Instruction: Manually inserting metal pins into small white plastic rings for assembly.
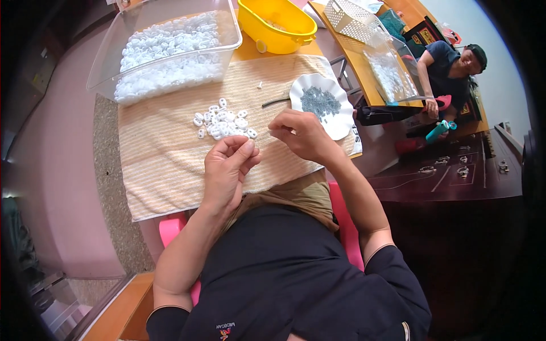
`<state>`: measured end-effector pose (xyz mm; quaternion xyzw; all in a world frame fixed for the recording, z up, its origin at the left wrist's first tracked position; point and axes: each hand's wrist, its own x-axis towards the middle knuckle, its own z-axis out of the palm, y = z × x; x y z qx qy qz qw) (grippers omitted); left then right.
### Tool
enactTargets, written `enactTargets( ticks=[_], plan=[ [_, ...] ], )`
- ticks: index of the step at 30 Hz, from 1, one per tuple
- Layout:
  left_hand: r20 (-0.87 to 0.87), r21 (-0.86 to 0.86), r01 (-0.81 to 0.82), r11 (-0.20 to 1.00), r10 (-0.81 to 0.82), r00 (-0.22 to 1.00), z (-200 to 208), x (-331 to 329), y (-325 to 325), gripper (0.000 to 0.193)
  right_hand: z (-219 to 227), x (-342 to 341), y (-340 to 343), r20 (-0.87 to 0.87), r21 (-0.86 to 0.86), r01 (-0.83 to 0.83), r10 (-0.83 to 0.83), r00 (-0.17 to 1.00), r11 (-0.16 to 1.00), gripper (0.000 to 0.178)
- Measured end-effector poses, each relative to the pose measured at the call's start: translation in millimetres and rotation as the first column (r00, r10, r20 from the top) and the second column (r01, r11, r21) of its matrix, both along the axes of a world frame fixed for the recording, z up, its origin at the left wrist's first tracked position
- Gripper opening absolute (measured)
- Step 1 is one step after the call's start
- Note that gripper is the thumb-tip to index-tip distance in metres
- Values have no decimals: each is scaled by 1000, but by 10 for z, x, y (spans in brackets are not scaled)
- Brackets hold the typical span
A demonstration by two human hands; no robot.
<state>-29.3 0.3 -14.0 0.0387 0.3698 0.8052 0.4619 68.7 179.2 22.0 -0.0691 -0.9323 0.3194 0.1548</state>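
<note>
A small heap of white oval plastic pieces with holes (pixel 219 120) lies on the striped towel in front of me. My left hand (pixel 226 170) is closed in a pinch at the heap's near edge, thumb against fingers. One white piece (pixel 252 133) shows just beyond its fingertips; whether they touch it I cannot tell. To the right, my right hand (pixel 304 135) is also closed, fingertips pressed together; anything in them is too small to make out. Just past it sits a white scalloped dish (pixel 339 128) holding small grey-blue pieces (pixel 319 102).
A clear bin (pixel 101 74) full of white pieces stands at the far left, beside a yellow tub (pixel 278 40). A dark thin rod (pixel 276 103) and a tiny white bit (pixel 260 85) lie on the towel (pixel 165 165). Another person (pixel 449 71) sits at a table to the right.
</note>
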Motion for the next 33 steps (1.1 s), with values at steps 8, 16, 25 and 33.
enactTargets(
  ticks=[8, 16, 25, 33],
  plan=[
    [-13, -16, 40, 999, -40, 999, -15, 27, 27, 14, -250, 161, -170, 42, -670, 110, -111, 993, 734, 17],
    [-10, -31, 87, 996, -87, 996, 7, 33, 24, 18, -313, 188, -274, 16, -856, 80, -128, 992, 510, 16],
    [-30, -42, 119, 992, -120, 992, -1, 53, 19, 17, -357, 204, -349, 0, -886, 63, -136, 991, 460, 14],
    [-25, -50, 124, 991, -126, 992, 2, 56, 23, 16, -410, 213, -369, -29, -913, 36, -151, 988, 406, 13]
  ],
)
